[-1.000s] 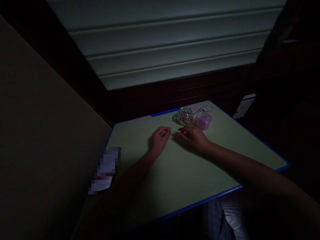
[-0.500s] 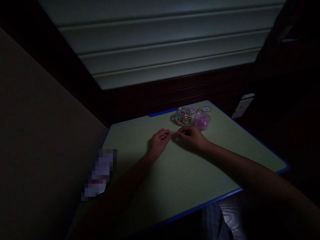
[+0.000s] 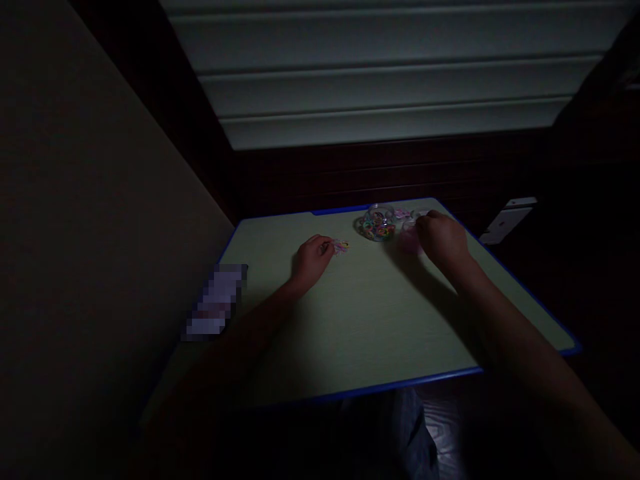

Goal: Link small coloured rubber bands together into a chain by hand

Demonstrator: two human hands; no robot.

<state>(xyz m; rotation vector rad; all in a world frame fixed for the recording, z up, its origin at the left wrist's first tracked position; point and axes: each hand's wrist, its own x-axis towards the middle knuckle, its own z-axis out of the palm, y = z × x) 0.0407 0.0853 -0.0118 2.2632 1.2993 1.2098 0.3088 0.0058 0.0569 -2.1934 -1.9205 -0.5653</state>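
The scene is dim. My left hand point(image 3: 311, 259) rests on the pale green table point(image 3: 360, 320), fingers pinched on a small piece made of coloured loops point(image 3: 342, 246) that sticks out to the right of the fingertips. My right hand point(image 3: 443, 241) is at the table's far right, curled over a small clear jar of pink bands point(image 3: 409, 235), covering most of it; whether it grips anything is hidden. A clear jar of mixed-colour bands point(image 3: 379, 225) stands just left of that hand.
The table has a blue rim point(image 3: 400, 385). A pixelated pale object point(image 3: 217, 300) lies at its left edge. A wall point(image 3: 90, 200) runs along the left, blinds point(image 3: 380, 73) hang behind, and a white object point(image 3: 507, 219) sits past the right edge.
My right hand left the spot beside my left hand and moved right and away to the pink jar. The left hand stayed, still pinching the small piece. The view shifted slightly.
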